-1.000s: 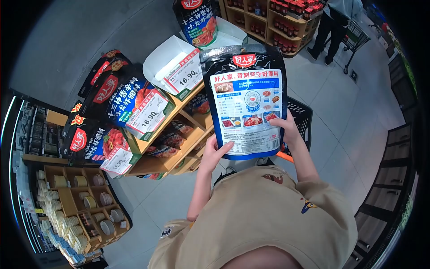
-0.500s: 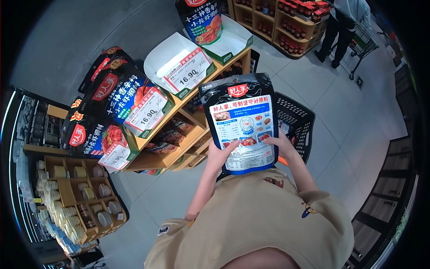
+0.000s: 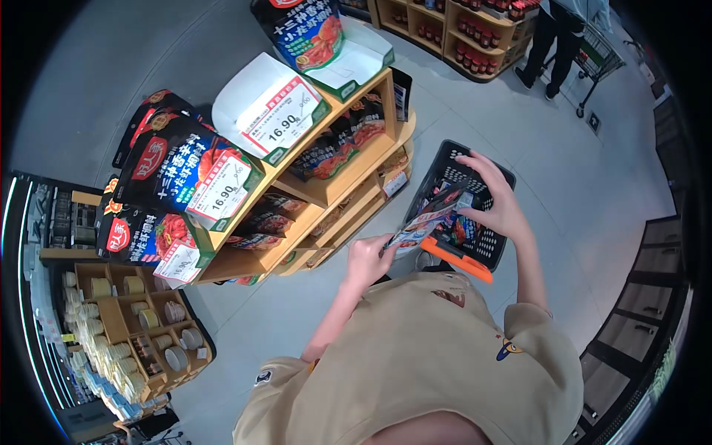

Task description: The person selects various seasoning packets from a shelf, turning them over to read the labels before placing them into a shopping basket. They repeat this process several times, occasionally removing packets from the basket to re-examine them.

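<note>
A black seasoning pouch, tilted and seen nearly edge-on, is between my hands in front of my torso. My left hand is closed on its near left edge. Beside its far right side, my right hand has its fingers spread and its thumb near the pouch; whether the thumb touches it cannot be made out. Beyond the pouch, partly hidden by it, a black basket with an orange handle holds several colourful packages.
A wooden shelf at the left bears more pouches, an open white carton and price cards. Bowls fill a rack at lower left. A person stands by a shopping cart at upper right, near shelved jars.
The pouch has turned from face-up to nearly edge-on, and my right hand has moved outward with its fingers spread. More of the basket shows. The shelf has shifted slightly left in view.
</note>
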The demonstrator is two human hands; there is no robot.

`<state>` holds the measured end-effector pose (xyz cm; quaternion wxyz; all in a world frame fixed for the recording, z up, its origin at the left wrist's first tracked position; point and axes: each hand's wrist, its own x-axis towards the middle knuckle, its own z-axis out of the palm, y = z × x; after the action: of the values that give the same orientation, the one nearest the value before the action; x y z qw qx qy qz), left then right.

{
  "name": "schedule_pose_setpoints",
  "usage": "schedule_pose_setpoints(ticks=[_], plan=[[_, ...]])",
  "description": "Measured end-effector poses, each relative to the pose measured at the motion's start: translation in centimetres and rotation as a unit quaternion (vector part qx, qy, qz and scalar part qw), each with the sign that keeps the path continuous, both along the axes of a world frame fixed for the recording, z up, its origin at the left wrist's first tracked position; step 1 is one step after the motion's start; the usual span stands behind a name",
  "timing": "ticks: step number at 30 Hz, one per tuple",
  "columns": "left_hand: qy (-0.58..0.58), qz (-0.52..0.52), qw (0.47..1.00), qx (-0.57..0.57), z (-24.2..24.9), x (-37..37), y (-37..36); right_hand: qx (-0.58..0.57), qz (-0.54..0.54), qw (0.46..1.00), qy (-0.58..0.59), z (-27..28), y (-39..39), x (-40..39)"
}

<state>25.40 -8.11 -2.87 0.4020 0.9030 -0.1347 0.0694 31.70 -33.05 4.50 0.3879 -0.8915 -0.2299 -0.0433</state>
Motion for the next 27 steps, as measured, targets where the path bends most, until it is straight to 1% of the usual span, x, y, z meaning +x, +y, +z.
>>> schedule_pose_setpoints(ticks=[2,3,4,6,7,8,10,11,13,14,16,17,18,19,21,22,23,25,27], plan=[[-0.031,-0.040,0.999,-0.012,0.2,0.0,-0.7,0.021,0.060,0.997,0.051,-0.2,-0.6,0.5],[-0.027,-0.060,0.997,0.030,0.1,0.0,-0.9,0.035,0.079,0.996,0.023,-1.1,-1.3,1.2],[-0.013,-0.047,0.999,0.016,0.1,0.0,-1.4,0.046,0.097,0.994,-0.008,-1.8,-2.0,1.7],[0.019,-0.012,1.000,-0.012,-0.5,0.6,-2.3,0.036,0.061,0.995,-0.076,-1.8,-2.3,2.0],[-0.003,0.001,0.999,-0.036,-0.8,1.1,-2.7,0.018,0.042,0.994,-0.103,-2.1,-2.6,2.3],[0.038,0.027,0.994,-0.097,-1.9,1.7,-2.8,0.031,0.013,0.992,-0.118,-2.2,-2.7,2.5],[-0.009,0.069,0.994,-0.082,-1.5,2.3,-2.5,0.015,-0.069,0.995,-0.071,-3.2,-3.6,3.1],[0.013,0.082,0.993,-0.087,-2.1,2.4,-1.8,0.013,-0.067,0.995,-0.067,-4.1,-4.2,3.5],[0.050,0.108,0.989,-0.091,-3.6,2.3,-0.3,-0.055,-0.137,0.988,-0.036,-6.6,-5.8,4.4],[0.053,0.110,0.988,-0.091,-4.9,2.0,0.6,-0.056,-0.135,0.989,-0.033,-8.1,-6.4,4.8],[0.141,0.152,0.973,-0.103,-8.8,0.8,2.7,-0.088,-0.170,0.980,0.057,-12.3,-7.8,5.5],[0.143,0.157,0.972,-0.105,-10.8,-0.1,3.7,-0.097,-0.167,0.980,0.037,-15.9,-8.8,6.0],[0.164,0.176,0.967,-0.080,-12.9,-1.3,4.7,-0.099,-0.161,0.981,0.040,-18.4,-9.4,5.8],[0.183,0.196,0.962,-0.057,-14.6,-2.5,5.6,-0.097,-0.188,0.975,0.071,-20.3,-9.8,5.9],[0.279,0.231,0.932,0.015,-16.6,-5.4,7.2,-0.090,-0.231,0.961,0.121,-22.9,-10.1,6.1],[0.300,0.241,0.922,0.037,-17.7,-7.1,7.9,-0.084,-0.247,0.955,0.139,-24.1,-10.1,5.9],[0.321,0.252,0.911,0.059,-19.1,-9.1,8.7,-0.109,-0.244,0.957,0.109,-26.7,-10.8,6.0],[0.364,0.261,0.887,0.114,-23.1,-13.7,10.5,-0.162,-0.231,0.947,0.152,-29.0,-11.4,5.8],[0.439,0.277,0.844,0.133,-25.8,-18.8,11.6,-0.174,-0.193,0.950,0.174,-31.4,-11.7,5.1]])
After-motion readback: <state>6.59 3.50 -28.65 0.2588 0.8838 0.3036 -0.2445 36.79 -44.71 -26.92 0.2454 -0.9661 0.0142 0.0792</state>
